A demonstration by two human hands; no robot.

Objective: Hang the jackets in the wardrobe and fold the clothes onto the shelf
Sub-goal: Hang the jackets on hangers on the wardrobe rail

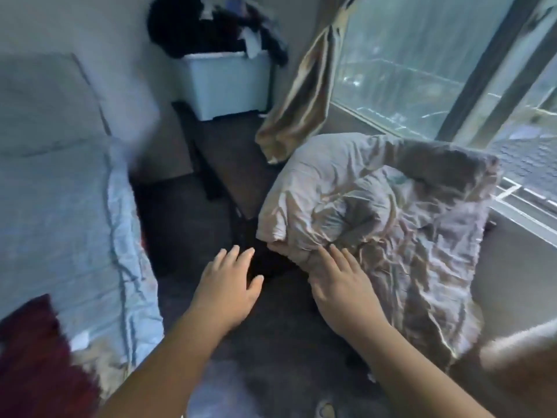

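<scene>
A crumpled grey-beige puffy jacket (pixel 376 218) lies heaped on a low dark bench by the window. My right hand (pixel 340 285) rests with straight fingers on its near lower edge. My left hand (pixel 232 282) hovers open just left of the jacket, above a dark garment (pixel 268 260) that is partly hidden under the jacket. A dark red garment (pixel 33 351) lies on the bed at the lower left. More dark clothes (pixel 211 25) are piled on a pale storage box at the back.
A bed with a light blue cover (pixel 66 206) fills the left side. The pale blue storage box (pixel 223 86) stands on the dark bench (pixel 223 152). A beige curtain (pixel 304 95) hangs beside the large window (pixel 422 64). Dark carpet (pixel 187 230) lies between bed and bench.
</scene>
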